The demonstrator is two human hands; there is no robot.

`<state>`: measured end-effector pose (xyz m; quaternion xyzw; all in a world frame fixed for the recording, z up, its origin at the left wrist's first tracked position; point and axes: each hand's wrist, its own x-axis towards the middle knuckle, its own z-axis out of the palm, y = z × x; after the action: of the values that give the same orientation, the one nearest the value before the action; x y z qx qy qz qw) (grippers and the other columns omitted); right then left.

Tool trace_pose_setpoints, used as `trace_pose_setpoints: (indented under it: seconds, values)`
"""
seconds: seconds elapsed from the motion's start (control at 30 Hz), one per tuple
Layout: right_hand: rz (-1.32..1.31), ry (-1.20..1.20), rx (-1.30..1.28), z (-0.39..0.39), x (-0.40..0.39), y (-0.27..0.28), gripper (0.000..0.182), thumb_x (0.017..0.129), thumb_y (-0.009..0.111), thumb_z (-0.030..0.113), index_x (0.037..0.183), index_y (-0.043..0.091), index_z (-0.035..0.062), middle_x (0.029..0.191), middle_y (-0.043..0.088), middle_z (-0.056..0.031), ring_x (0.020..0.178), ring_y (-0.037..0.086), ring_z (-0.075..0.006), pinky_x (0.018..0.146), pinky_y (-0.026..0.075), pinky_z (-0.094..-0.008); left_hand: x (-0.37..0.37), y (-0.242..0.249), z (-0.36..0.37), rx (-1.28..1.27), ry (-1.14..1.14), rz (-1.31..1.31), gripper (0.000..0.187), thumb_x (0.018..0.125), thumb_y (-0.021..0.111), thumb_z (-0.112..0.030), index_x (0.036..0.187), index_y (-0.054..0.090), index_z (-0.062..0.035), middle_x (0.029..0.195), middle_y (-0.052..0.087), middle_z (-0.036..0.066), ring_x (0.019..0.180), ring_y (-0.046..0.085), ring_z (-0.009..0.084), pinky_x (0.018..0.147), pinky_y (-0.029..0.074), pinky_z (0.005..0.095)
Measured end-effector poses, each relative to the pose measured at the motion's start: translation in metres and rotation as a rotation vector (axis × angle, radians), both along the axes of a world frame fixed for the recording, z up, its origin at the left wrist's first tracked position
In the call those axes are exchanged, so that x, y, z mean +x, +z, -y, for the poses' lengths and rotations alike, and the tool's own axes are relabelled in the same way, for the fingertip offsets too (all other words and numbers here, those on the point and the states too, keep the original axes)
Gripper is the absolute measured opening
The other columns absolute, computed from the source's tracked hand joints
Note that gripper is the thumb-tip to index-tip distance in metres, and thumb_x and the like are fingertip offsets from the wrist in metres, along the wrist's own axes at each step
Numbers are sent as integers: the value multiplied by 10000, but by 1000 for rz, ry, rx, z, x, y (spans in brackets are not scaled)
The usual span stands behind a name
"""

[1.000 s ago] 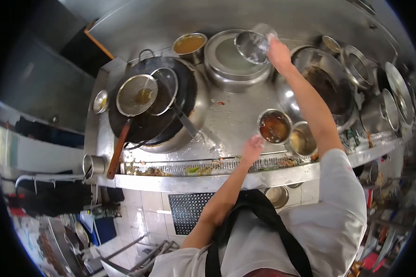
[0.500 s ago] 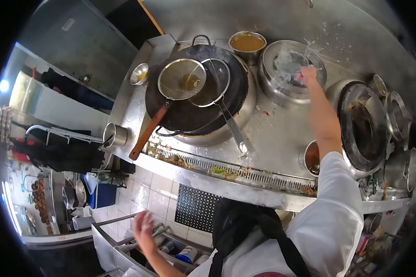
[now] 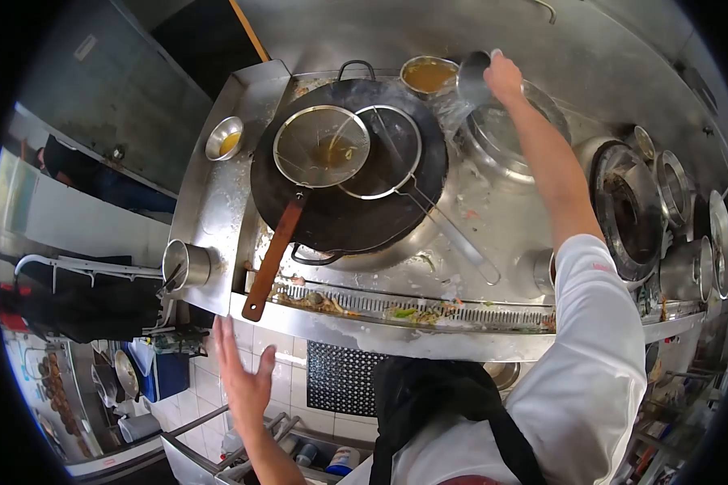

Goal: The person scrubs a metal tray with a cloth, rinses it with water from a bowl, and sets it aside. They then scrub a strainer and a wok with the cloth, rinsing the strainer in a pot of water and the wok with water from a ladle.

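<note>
My right hand (image 3: 503, 78) grips a small dark metal bowl (image 3: 473, 77) at its edge, tilted above the left side of a round steel pot (image 3: 505, 133). Clear liquid splashes below the bowl. Beside it stands a container of brown liquid (image 3: 430, 75). My left hand (image 3: 247, 388) is empty, fingers spread, just below the counter edge. Nearest to it is the end of a wooden handle (image 3: 271, 263) of a mesh strainer (image 3: 303, 145). That strainer and a second strainer with a metal handle (image 3: 453, 230) lie across a black wok (image 3: 275, 214).
A small bowl with yellow liquid (image 3: 224, 138) and a steel pot (image 3: 188, 264) stand on the left ledge. Food scraps lie along the slotted drain (image 3: 380, 309). At the right are another dark wok (image 3: 623, 206) and several steel containers (image 3: 683, 271).
My right hand has moved up and left from over the round pot, and the dark bowl now shows. My left hand has risen toward the counter edge. The view has shifted slightly.
</note>
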<state>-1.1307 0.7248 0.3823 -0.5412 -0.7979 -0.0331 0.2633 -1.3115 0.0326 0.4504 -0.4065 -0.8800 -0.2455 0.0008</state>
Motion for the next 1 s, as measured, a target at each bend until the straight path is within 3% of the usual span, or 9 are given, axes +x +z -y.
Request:
trace_pose_setpoints:
  seconds: [0.2,0.3,0.4,0.47,0.73,0.77,0.8,0.9,1.0]
  values:
    - [147,278,335,3,-78,43,198,868,555,85,1051,526,14,974,679,-243,881,680,-417,746,550,-512,-25,-15,-65,-226,-58,-81,627,906,684,-327,1375,468,29,1264,578,319,1145,567,475,956,468,503]
    - [293,207,393,-42,-86,87,139,883,558,124,986,592,37,930,684,-207,868,692,-362,710,560,-485,-43,-47,-80,-313,5,-104,464,945,623,-321,1220,540,44,972,668,289,879,658,459,749,517,527]
    - [376,110,467,-70,-28,110,145,899,581,166,881,652,41,831,679,-196,796,712,-310,639,566,-465,-51,-62,-85,-326,31,-113,472,949,615,-329,1225,538,46,960,670,288,841,661,465,729,522,528]
    - [290,93,337,-53,32,94,209,911,502,96,1114,524,49,965,672,-214,849,684,-402,693,564,-507,-45,-67,-85,-286,42,-121,463,950,612,-330,1213,545,44,959,669,286,834,660,467,723,523,531]
    - [599,54,157,-7,143,-66,294,930,508,87,1223,491,74,1041,646,-190,847,714,-349,673,601,-439,-25,-90,-112,-80,110,-99,427,911,674,-305,1162,630,36,919,689,268,859,667,453,757,526,502]
    - [594,44,131,-6,148,-84,289,939,496,77,1228,493,71,1047,645,-184,856,717,-336,666,606,-421,-19,-81,-113,-70,156,-41,424,878,718,-284,1121,642,54,930,692,268,891,659,456,796,520,472]
    - [591,34,105,-6,150,-101,285,948,484,67,1233,494,68,1053,644,-177,864,720,-324,659,610,-403,-20,-71,-110,-118,168,44,385,866,730,-251,1066,648,67,831,704,225,735,689,380,670,542,411]
    - [388,14,-76,-20,145,-135,254,959,486,101,1202,540,48,1076,659,-209,938,698,-364,769,586,-465,-38,-46,-98,-5,226,881,292,881,693,-195,1031,629,48,720,657,105,506,604,120,454,472,227]
    - [314,95,-203,-2,132,-122,278,977,501,211,1159,570,14,1033,682,-238,916,692,-392,816,566,-464,-32,-16,-108,30,248,1265,308,949,568,-145,1198,535,32,877,687,171,578,630,150,494,526,229]
